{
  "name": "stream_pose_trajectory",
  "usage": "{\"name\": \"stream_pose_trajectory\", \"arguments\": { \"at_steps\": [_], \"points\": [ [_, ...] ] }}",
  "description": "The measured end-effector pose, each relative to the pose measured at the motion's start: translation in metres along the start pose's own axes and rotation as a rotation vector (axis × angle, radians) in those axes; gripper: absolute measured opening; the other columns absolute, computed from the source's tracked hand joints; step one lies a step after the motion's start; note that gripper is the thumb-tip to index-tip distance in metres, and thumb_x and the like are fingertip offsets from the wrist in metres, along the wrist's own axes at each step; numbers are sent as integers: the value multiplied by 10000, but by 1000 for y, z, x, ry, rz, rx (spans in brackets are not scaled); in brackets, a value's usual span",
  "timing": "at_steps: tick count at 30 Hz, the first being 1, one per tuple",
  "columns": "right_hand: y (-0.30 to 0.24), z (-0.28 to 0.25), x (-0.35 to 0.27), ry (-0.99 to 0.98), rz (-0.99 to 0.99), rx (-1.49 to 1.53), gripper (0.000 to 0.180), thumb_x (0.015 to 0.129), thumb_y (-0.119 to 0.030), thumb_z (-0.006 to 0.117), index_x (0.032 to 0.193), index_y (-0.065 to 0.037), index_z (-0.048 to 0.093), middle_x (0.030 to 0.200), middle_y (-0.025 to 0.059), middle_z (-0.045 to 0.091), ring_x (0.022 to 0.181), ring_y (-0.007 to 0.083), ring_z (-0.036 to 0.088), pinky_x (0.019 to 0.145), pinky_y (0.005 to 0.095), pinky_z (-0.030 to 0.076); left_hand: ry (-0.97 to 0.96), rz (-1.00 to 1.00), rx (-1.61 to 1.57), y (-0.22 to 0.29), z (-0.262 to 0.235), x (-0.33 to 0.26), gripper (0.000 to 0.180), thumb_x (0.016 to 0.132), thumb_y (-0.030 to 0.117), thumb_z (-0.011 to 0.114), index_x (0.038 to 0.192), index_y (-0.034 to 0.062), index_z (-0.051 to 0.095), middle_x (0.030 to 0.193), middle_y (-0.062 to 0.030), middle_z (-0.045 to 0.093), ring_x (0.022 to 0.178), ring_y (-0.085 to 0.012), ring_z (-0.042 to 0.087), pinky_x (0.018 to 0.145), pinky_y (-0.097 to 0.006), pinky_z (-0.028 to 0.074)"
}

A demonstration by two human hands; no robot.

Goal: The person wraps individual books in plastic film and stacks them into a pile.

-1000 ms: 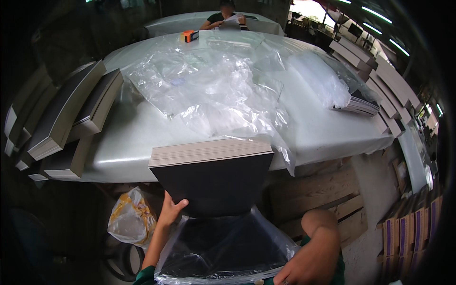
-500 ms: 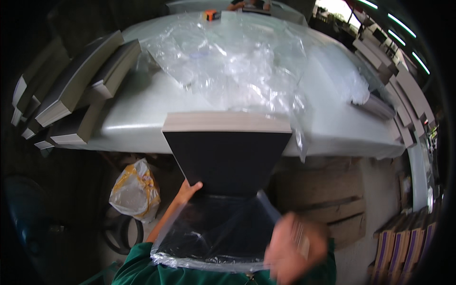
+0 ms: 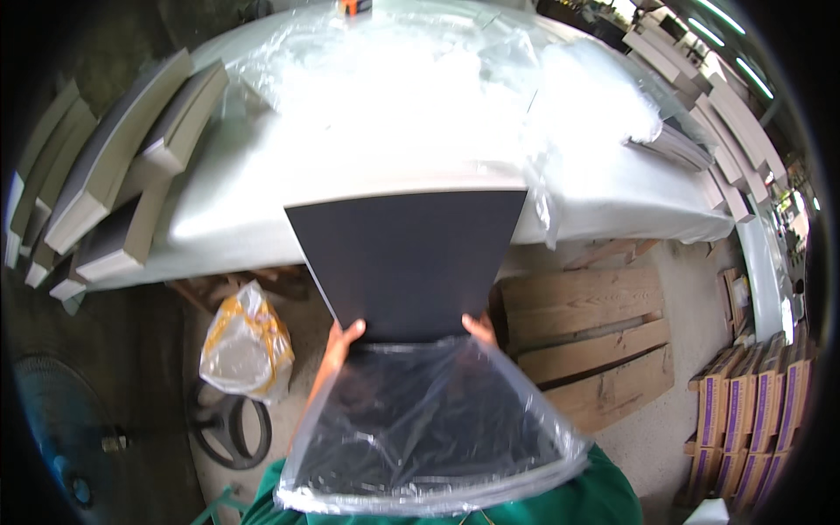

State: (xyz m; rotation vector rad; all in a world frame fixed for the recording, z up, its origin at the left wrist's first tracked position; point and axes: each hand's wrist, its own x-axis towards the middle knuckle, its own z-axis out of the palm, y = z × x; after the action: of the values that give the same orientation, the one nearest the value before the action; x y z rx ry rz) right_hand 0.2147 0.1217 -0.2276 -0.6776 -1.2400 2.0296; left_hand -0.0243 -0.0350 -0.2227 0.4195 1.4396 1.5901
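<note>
A thick slab-like stack with a black face and pale edges tilts between my hands, its far end at the table's front edge. A clear plastic bag covers its near half and reaches my green top, with the open mouth partway up the black face. My left hand grips the left side at the bag's mouth, thumb on the black face. On the opposite side my right hand holds it likewise, thumb on top. The remaining fingers of both hands are hidden beneath.
Crumpled clear plastic covers much of the white table. Similar black stacks lie at left, more pale-edged ones at right. Below are a yellow-white plastic sack, a black wheel-like ring, a wooden pallet and stacked cartons.
My right hand, blurred near the bag's lower right, has moved up and forward to grip the stack's right side. My left hand keeps its hold. The camera view has tilted down.
</note>
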Motion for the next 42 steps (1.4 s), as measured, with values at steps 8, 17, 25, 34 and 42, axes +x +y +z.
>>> {"name": "stream_pose_trajectory", "arguments": {
  "at_steps": [8, 17, 25, 34, 42],
  "points": [
    [-72, -4, 15, -159, 215, -928, 400, 772, -186, 611, 1110, 2, 509, 973, 81, 570, 929, 182, 525, 821, 304, 403, -177, 59, 857, -12, -56, 18, 737, 635, 424, 713, 1219, 75, 428, 1128, -183, 519, 1115, -312, 440, 933, -369, 339],
    [-274, 40, 101, 237, -996, -1680, 443, 675, 20, 592, 1104, -75, 538, 945, 157, 575, 971, 262, 521, 773, 300, 421, -82, 529, 811, 254, 8, -67, 271, 758, 139, 630, 971, -20, 575, 834, -89, 609, 804, -152, 556, 734, -272, 433],
    [-324, 139, 73, 159, -953, -748, 232, 712, 81, 392, 864, -17, 537, 663, 49, 541, 615, 103, 499, 546, 253, 427, -31, 1198, 780, 253, 87, -77, 650, 626, 210, 753, 1165, 27, 440, 1131, -169, 476, 1080, -294, 441, 912, -362, 348],
    [-304, 176, -52, -557, -543, -858, 295, 708, -36, 577, 975, -7, 455, 801, 100, 546, 700, 113, 579, 596, 259, 470, -546, 825, 1077, 219, 105, -53, 158, 675, 69, 561, 823, 34, 605, 800, -75, 616, 819, -217, 581, 849, -350, 378],
    [-234, 163, -29, -177, -342, -539, 262, 734, 20, 491, 983, -20, 418, 828, 24, 459, 681, 40, 456, 568, 195, 388, -472, 855, 244, 208, 127, -79, 592, 667, 142, 610, 1184, 33, 343, 1180, -136, 402, 966, -270, 529, 802, -303, 411]
  ]
}}
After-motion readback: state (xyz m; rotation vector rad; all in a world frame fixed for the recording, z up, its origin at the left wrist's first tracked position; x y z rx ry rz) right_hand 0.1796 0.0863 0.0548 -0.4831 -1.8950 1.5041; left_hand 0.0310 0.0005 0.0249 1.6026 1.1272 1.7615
